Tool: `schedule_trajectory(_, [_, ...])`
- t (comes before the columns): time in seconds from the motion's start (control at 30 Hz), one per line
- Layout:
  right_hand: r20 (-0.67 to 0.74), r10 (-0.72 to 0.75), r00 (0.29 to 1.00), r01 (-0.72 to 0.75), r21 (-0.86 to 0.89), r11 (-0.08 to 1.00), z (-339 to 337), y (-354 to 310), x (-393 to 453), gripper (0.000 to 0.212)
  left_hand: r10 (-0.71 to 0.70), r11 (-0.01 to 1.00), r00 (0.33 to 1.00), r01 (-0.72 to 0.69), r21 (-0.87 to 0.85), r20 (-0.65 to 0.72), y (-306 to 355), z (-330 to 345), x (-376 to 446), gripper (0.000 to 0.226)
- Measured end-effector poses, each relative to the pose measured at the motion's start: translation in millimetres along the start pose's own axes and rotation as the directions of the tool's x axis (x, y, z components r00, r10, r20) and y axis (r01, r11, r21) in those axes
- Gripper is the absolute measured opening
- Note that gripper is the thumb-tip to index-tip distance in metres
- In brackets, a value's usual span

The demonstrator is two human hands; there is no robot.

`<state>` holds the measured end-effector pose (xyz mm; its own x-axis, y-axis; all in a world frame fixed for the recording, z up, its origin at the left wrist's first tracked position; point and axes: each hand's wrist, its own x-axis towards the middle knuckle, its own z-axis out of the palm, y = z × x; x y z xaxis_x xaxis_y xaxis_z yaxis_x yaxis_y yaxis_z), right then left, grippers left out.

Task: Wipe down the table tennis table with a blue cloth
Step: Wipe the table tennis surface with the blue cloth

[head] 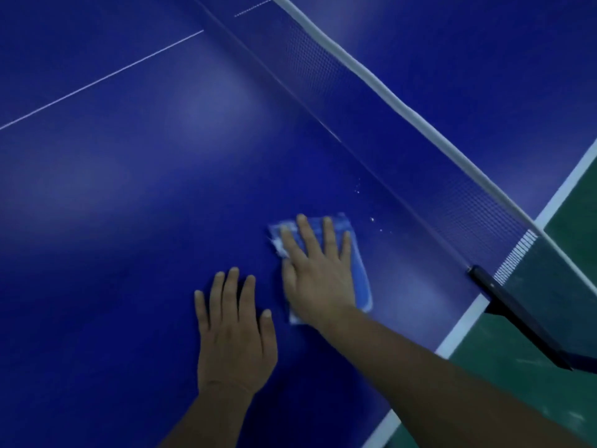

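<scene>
The blue table tennis table (129, 195) fills most of the view. A folded blue cloth (357, 270) lies flat on it near the net. My right hand (315, 273) presses on the cloth with straight, spread fingers and covers most of it. My left hand (234, 328) rests flat on the bare table just left of the cloth, fingers straight. A few small water drops (371, 218) sit on the surface between the cloth and the net.
The net (381, 124) with its white top band runs diagonally from top centre to lower right. Its black clamp post (513, 312) juts over the table's white side edge (462, 328). Green floor (523, 383) lies beyond that edge.
</scene>
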<state>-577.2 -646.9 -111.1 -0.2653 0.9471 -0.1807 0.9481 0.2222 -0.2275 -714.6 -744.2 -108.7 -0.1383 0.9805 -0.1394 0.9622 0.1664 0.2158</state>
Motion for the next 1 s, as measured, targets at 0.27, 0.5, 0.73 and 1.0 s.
schedule_trajectory(0.27, [-0.053, 0.041, 0.998, -0.040, 0.030, 0.999, -23, -78, 239, 0.060, 0.031, 0.999, 0.998, -0.028, 0.040, -0.063, 1, 7, 6, 0.061])
schedule_trajectory(0.5, [-0.056, 0.327, 0.943, -0.322, 0.081, 0.943, -52, 15, 231, 0.083, 0.055, 0.998, 0.996, -0.054, 0.027, -0.064, 0, 9, 4, 0.060])
schedule_trajectory(0.73, [-0.094, 0.594, 0.799, -0.588, 0.089, 0.804, -28, 71, 69, 0.058, 0.039, 0.999, 0.999, -0.039, 0.012, -0.004, 3, 3, 5, 0.060])
schedule_trajectory(1.0, [-0.144, 0.552, 0.821, -0.537, 0.134, 0.833, -25, 79, 56, 0.057, 0.024, 0.999, 0.999, -0.026, 0.031, 0.047, 4, 3, 3, 0.064])
